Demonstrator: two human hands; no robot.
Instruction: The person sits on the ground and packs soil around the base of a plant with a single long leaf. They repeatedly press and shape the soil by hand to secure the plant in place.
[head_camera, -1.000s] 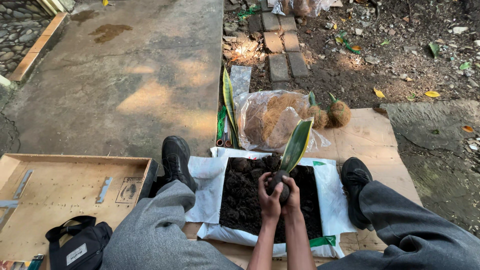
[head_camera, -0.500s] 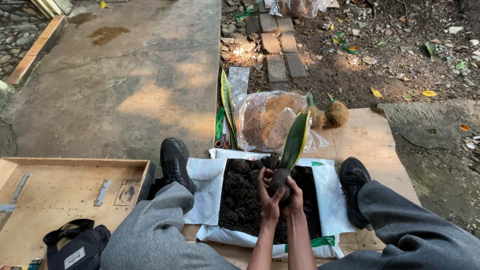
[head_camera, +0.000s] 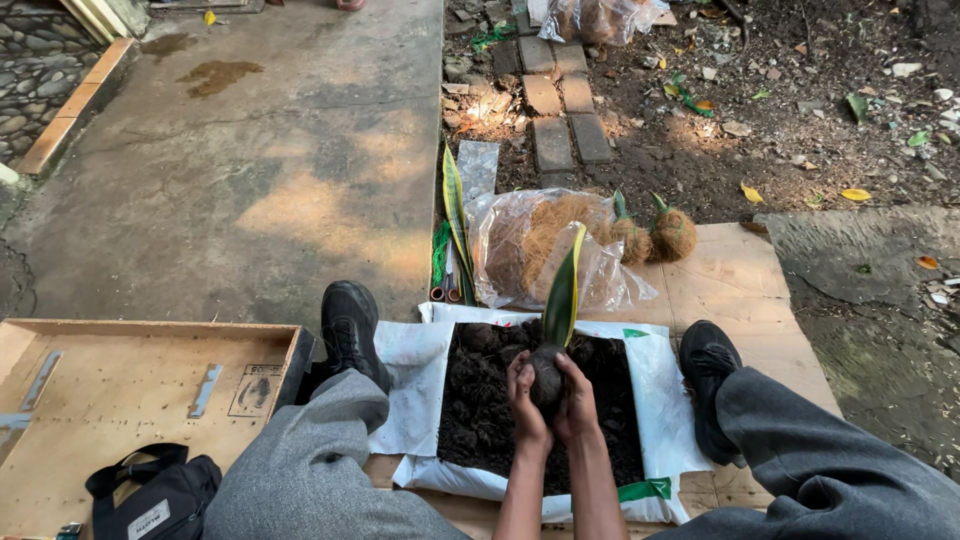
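Both my hands cup a dark ball of soil (head_camera: 546, 378) with a single upright green, yellow-edged leaf (head_camera: 563, 292) growing from it. My left hand (head_camera: 525, 408) wraps the ball's left side and my right hand (head_camera: 579, 403) its right side. They hold it over an open white sack (head_camera: 410, 372) filled with dark soil (head_camera: 480, 410), which lies between my two black shoes.
A clear plastic bag of brown coconut fibre (head_camera: 535, 245) lies beyond the sack, with two fibre-wrapped plant balls (head_camera: 672, 232) beside it on cardboard (head_camera: 730, 275). A loose long leaf (head_camera: 455, 215) lies left of it. A shallow wooden box (head_camera: 110, 390) and a black bag (head_camera: 160, 495) sit at left.
My hands stay clasped on the soil ball; the leaf has tilted a little more upright. The view has shifted slightly.
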